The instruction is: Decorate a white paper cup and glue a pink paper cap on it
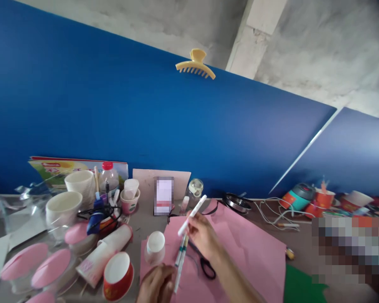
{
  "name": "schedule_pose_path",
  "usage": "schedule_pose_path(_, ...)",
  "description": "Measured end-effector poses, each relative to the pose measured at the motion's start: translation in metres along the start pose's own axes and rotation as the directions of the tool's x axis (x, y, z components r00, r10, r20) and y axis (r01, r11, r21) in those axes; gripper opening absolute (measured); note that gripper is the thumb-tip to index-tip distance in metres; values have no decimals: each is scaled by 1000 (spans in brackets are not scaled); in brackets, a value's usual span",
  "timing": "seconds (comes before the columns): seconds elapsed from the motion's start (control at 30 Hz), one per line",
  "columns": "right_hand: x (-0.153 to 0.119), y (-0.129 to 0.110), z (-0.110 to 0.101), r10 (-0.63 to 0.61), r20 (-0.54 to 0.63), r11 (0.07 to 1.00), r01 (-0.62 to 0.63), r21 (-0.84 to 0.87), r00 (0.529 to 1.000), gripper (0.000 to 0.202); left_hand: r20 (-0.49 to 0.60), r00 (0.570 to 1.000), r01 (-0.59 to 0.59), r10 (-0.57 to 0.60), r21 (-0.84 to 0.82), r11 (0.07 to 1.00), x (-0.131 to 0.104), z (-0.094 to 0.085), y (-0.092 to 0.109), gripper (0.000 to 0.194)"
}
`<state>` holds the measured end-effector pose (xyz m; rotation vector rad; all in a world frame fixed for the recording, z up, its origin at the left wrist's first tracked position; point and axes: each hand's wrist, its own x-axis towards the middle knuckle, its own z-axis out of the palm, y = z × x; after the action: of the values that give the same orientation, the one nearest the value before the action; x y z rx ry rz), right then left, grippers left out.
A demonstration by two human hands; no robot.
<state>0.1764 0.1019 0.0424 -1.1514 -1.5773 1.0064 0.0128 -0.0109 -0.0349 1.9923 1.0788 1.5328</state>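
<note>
Over the flat pink paper (252, 252), your right hand (202, 233) pinches a slim white plastic pen (192, 214) — grip lightly; left hand (157, 283) curls, hold unclear.

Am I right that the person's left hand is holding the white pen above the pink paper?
Not quite: the right hand holds the white pen above the pink paper, as the head view shows; the left hand is lower, near the small white cup.
</note>
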Motion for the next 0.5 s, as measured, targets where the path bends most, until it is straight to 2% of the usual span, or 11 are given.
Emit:
schedule_pose_path(0.03,-15,3,-2,90,86,968,-108,227,992,28,-19,998,62,-63,-52,997,0,0,1,22)
schedule_pose_path(0.07,-30,6,-1,155,168,890,-212,403,973,30,4,992,124,-124,-115,986,0,1,1,31)
schedule_pose_path(0.1,-43,10,1,183,215,826,-269,496,959,32,26,983,186,-184,-163,969,0,3,2,40)
schedule_pose_path(0.13,-53,13,5,192,234,794,-291,534,953,34,52,969,248,-242,-196,949,-1,6,2,48)
schedule_pose_path(0.2,-68,20,13,167,227,794,-267,546,960,37,86,933,359,-349,-211,909,-3,11,4,53)
schedule_pose_path(0.3,-75,26,23,115,150,812,-180,555,982,38,24,882,466,-470,-179,866,-2,15,9,38)
schedule_pose_path(0.37,-76,29,25,107,104,808,-148,570,989,39,11,867,493,-499,-171,853,0,15,13,32)
schedule_pose_path(0.5,-80,32,25,99,62,779,-117,616,993,41,56,850,523,-524,-212,825,8,13,22,33)
